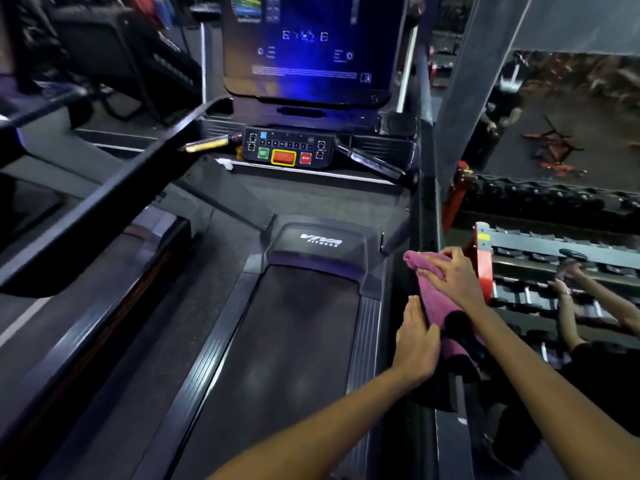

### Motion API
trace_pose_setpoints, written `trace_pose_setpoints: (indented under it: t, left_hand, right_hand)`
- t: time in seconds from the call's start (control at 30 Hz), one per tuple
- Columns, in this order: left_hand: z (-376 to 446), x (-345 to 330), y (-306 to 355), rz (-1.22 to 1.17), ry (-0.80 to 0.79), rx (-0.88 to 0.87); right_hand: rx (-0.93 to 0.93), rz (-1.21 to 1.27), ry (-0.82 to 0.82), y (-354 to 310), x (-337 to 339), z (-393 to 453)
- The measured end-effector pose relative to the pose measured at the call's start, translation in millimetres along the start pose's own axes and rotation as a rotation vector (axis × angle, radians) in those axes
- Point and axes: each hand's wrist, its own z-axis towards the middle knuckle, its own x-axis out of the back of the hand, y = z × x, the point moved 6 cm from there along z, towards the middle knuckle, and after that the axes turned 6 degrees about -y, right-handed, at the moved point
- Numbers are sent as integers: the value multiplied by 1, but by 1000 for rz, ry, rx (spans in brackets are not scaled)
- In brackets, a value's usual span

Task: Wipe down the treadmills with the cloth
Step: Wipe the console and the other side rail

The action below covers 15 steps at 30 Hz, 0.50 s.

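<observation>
A dark treadmill (304, 323) with a "Viva Fitness" motor cover fills the middle of the head view. A pink cloth (434, 297) is draped over its right handrail (424, 209). My right hand (450, 275) lies on the upper part of the cloth with the fingers curled over its top end. Lower down, my left hand (415, 337) rests flat against the rail, its straight fingers touching the cloth's edge. The rail under the cloth is hidden.
The console (289, 148) with coloured buttons and a lit screen (304, 46) stand ahead. The left handrail (104, 199) crosses diagonally, with another treadmill (52, 237) beyond. A mirror (561, 168) at right reflects dumbbell racks and a person.
</observation>
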Motion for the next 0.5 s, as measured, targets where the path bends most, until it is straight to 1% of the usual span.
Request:
trace_pose_setpoints:
  t: [0.07, 0.17, 0.33, 0.5]
  left_hand:
    - [7, 1, 2, 15, 25, -8]
    - [14, 2, 12, 58, 55, -33]
    - [15, -6, 10, 135, 72, -39]
    - [17, -7, 9, 199, 82, -49]
  right_hand:
    - [-30, 11, -6, 2, -2, -3]
    - [-17, 22, -10, 6, -5, -11]
    - [-10, 12, -38, 5, -1, 8]
    - [-6, 24, -18, 5, 3, 15]
